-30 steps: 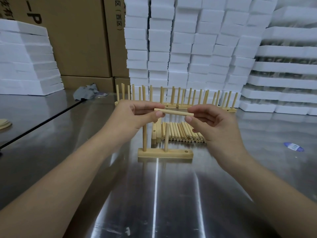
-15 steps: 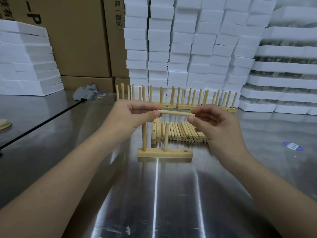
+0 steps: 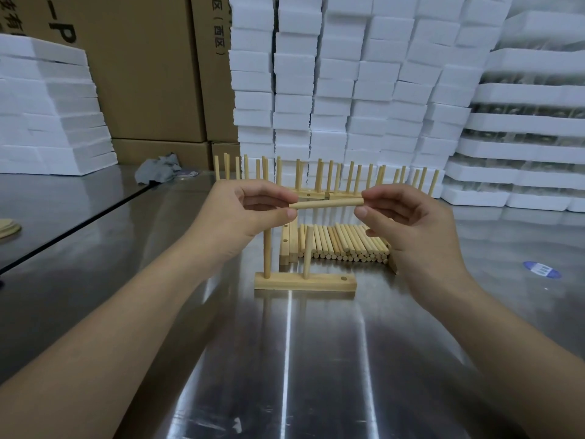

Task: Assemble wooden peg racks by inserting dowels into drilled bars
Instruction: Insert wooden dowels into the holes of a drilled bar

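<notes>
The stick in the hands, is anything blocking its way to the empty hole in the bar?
Nothing visible does. The dowel is held above the bar, and the empty hole at its right end lies uncovered.

Behind the far edge of the table, the large cardboard box (image 3: pixel 142 74) carries a dash and a big dark "P" near its top left, with cut-off Chinese characters beside them, possibly "技有". The narrower box (image 3: pixel 215 90) to its right reads "区(西区)" running down its face. A blue sticker (image 3: pixel 542 269) near the table's right edge has print too small to read.
</notes>
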Tool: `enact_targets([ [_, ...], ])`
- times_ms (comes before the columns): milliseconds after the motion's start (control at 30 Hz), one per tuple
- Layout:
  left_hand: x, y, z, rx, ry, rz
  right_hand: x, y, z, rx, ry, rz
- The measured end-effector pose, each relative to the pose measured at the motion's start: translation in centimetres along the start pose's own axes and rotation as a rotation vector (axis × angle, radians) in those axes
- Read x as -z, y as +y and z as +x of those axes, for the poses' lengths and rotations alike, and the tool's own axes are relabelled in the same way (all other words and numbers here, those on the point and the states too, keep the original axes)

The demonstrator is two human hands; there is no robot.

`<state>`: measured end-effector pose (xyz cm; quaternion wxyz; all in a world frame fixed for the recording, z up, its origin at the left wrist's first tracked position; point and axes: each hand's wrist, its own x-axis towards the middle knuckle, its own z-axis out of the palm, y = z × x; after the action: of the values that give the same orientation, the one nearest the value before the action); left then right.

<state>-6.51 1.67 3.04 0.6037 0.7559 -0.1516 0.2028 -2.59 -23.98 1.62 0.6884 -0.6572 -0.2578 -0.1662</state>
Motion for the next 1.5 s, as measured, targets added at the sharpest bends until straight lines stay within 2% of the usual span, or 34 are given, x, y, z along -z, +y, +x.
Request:
enact_targets([
  [233, 0.0, -0.1, -0.1, -0.009, -0.011, 0.027, -0.2, -0.2, -0.2, -0.034, 0.001, -0.011],
  [333, -0.1, -0.1, 0.0, 0.009, -0.030, 0.036, -0.2, -0.5, 0.0, -0.136, 0.020, 0.128],
  [467, -0.4, 0.0, 0.0, 0.020, -0.100, 0.079, -0.3, -0.9, 0.0, -0.225, -0.089, 0.224],
  [533, -0.8, -0.1, -0.2, 0.006, -0.136, 0.131, -0.5, -0.9, -0.1, -0.184, -0.061, 0.164],
  [633, -1.2, -0.2, -0.3, 0.001, -0.157, 0.192, 0.0, -1.3, 0.3, 0.013, 0.008, -0.093],
  [700, -1.2, -0.2, -0.4, 0.009, -0.167, 0.213, 0.4, -1.3, 0.4, 0.100, -0.054, -0.255],
  [800, -1.4, -0.3, -0.5, 0.002, -0.187, 0.238, 0.7, -0.5, 0.3, 0.083, -0.176, -0.436],
  [967, -1.5, -0.6, -0.5, 0.006, -0.175, 0.234, 0.7, 0.4, 0.2, 0.023, -0.255, -0.481],
  [1500, -1.5, -0.3, -0.6, 0.009, -0.166, 0.268, 0.7, -0.1, 0.0, 0.015, -0.363, -0.503],
])
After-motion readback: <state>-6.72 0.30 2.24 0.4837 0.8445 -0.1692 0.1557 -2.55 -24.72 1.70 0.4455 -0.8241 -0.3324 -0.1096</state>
